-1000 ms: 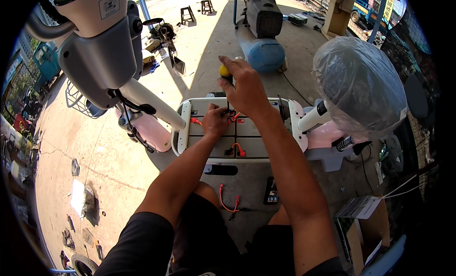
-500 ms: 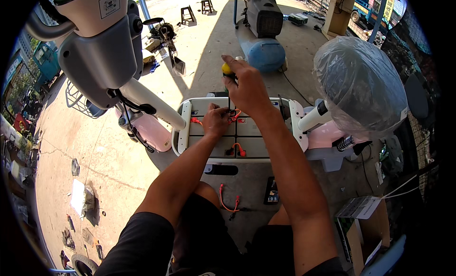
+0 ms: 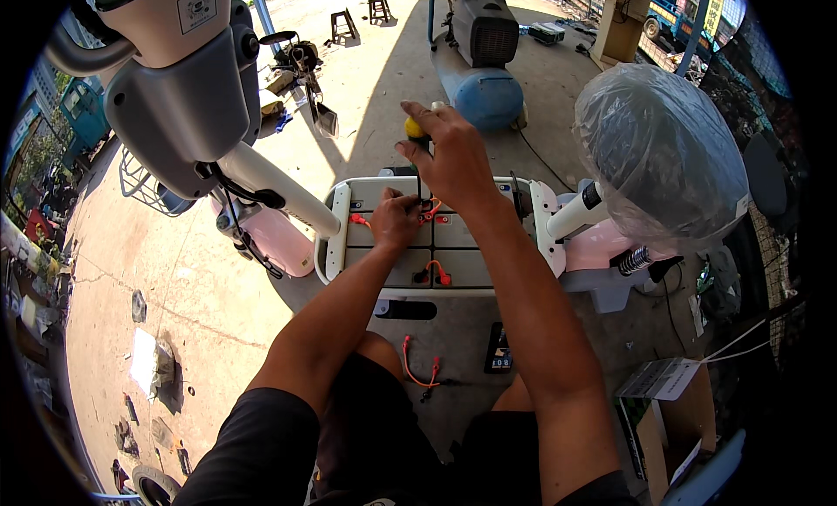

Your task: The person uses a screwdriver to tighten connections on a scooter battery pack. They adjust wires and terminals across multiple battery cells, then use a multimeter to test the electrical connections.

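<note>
Head view: screwdriver (image 3: 420, 143) near-upright, tip down; right fingers (image 3: 425, 116) grasping handle (image 3: 413, 128), left fingers' (image 3: 406, 203) hold unclear.

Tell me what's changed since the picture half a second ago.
The right hand and the yellow-handled tool it holds have shifted slightly left. Nothing was visibly taken up or let go. The left hand stays at the grey blocks, and the loose red cable hasn't moved.

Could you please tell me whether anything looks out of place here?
A loose red cable lies on the ground by the left knee, perhaps stray, since similar cables sit on the grey batteries.
</note>
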The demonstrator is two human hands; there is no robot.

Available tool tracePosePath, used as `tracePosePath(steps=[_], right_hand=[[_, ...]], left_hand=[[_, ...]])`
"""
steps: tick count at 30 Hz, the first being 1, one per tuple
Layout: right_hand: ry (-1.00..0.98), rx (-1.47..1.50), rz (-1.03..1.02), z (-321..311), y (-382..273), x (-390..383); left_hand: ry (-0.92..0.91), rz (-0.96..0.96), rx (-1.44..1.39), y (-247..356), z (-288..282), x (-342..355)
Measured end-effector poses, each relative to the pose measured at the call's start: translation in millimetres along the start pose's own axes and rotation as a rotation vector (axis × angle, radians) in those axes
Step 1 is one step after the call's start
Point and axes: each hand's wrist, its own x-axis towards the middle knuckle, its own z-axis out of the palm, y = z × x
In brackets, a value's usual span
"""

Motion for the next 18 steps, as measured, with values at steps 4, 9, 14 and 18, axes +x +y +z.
tracePosePath(steps=[4,9,14,18], right_hand=[[0.025,0.035,-0.011,5.3,4.1,0.5],[0.019,0.027,-0.006,2.0,0.3,-1.9],[0.049,0.031,-0.055,8.7,4.3,-0.2],[-0.026,-0.021,0.008,2.2,-1.9,-1.0]], left_hand=[[-0.007,-0.006,-0.007,0.5,0.1,0.2],[-0.011,-0.004,-0.010,1.9,-1.7,-0.6],[-0.023,-0.012,-0.015,2.6,-4.1,-0.2],[-0.014,-0.006,-0.011,-0.8,-3.0,-0.2]])
